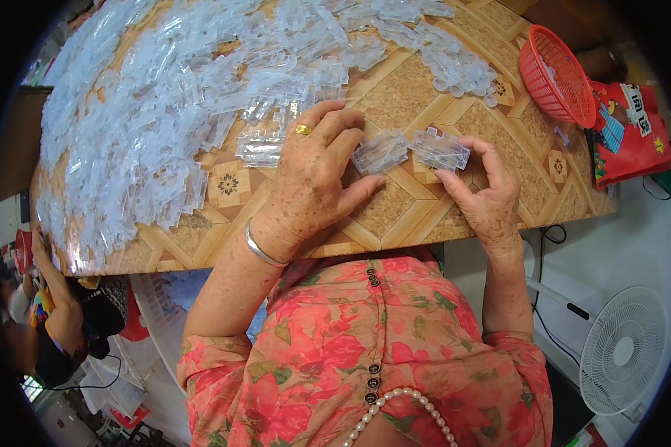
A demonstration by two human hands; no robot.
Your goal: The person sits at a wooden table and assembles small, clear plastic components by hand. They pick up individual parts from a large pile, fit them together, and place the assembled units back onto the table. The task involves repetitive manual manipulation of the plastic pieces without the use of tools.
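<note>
Between thumb and forefinger, my right hand (pixel 488 182) pinches the right end of a clear plastic piece (pixel 441 151) with small tabs along its edge, just over the tabletop. A second clear plastic piece (pixel 379 152) lies to its left, close to or touching it. My left hand (pixel 317 167) rests palm down beside that second piece, with thumb and fingers apart and nothing visibly held; the palm side is hidden. Another clear tabbed piece (pixel 259 149) lies left of my left hand, partly covered by it.
A large heap of clear plastic pieces (pixel 149 127) covers the left and far side of the wood-patterned table (pixel 402 216). Small round clear parts (pixel 462 74) lie at the far right, near a red basket (pixel 548 82) and a red bag (pixel 626 130). A white fan (pixel 622 350) stands lower right; another person (pixel 56 313) is at left.
</note>
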